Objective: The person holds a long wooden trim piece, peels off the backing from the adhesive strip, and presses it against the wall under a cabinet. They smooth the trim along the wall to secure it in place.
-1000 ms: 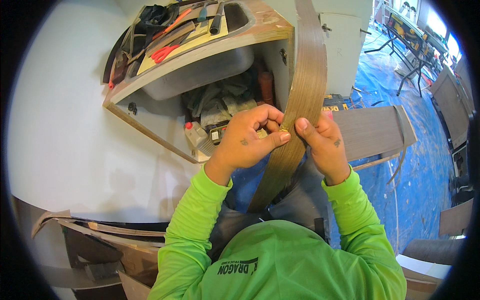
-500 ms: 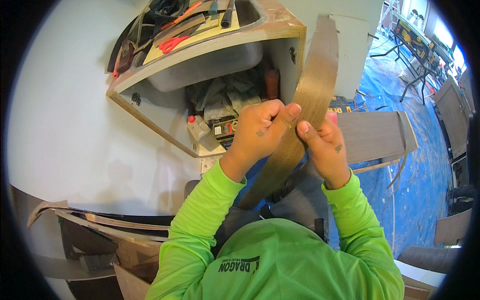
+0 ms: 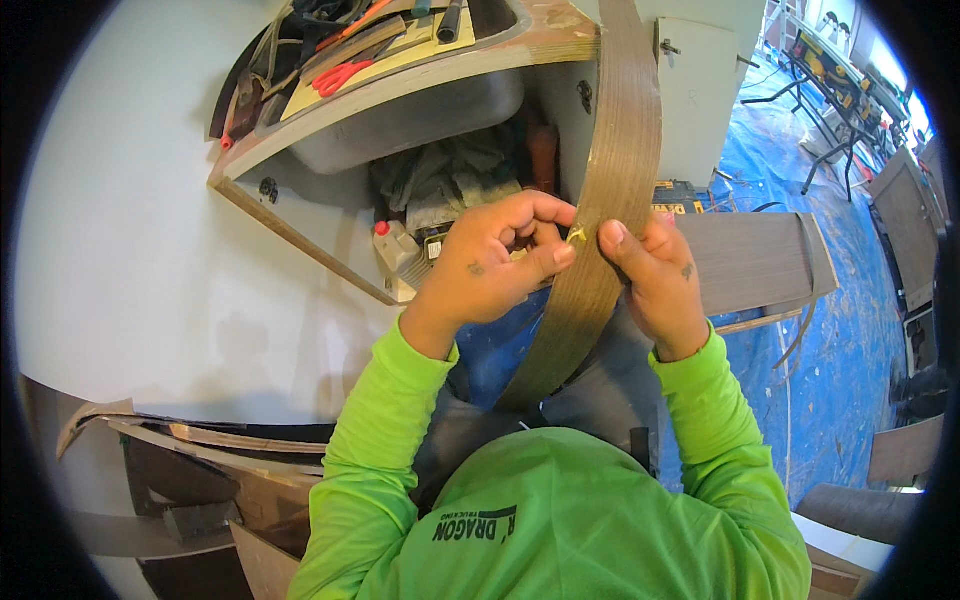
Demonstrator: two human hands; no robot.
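A long, flexible brown wood-grain strip (image 3: 622, 130) runs from the top of the view down toward my lap. My right hand (image 3: 660, 275) grips its right edge, with the thumb lying on the face and the other fingers behind. At the strip's left edge sits a small yellow scrap (image 3: 577, 235); what it is made of cannot be made out. My left hand (image 3: 505, 255) is beside that scrap, its fingers curled and the tips of thumb and index finger apart.
Ahead stands an open cabinet (image 3: 400, 90) with a sink basin, tools and red scissors (image 3: 340, 78) on top. Inside are cloths and a white bottle (image 3: 397, 245). A brown panel (image 3: 745, 260) lies to the right over blue sheeting (image 3: 850, 350). Wood pieces (image 3: 230, 470) are at lower left.
The strip has risen and stands more upright, its upper end now out of view. My left hand has let go of the strip and shifted slightly left, exposing the yellow scrap.
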